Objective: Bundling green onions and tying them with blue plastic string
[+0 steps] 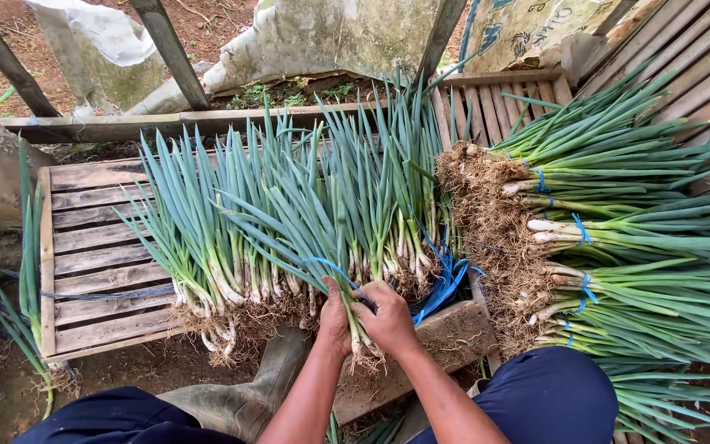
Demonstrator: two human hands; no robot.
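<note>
Both your left hand [335, 316] and right hand [388, 316] are clamped together on one scallion bunch [334, 222] at the wooden rack's [92, 247] near edge. Its long axis runs straight away from you, roots toward you, with blue string [445, 279] just right of your right hand.

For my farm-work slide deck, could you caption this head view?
Both hands, left hand and right hand, grip a green onion bunch with blue string over a wooden pallet.

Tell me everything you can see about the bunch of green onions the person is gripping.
The bunch of green onions has long blue-green leaves fanning away from the person, pale white stems and soil-caked brown roots hanging toward them. The left hand and right hand clasp it together just above the roots, where a thin blue strap loops round it. It lies over loose onions on a wooden slatted pallet.
</note>
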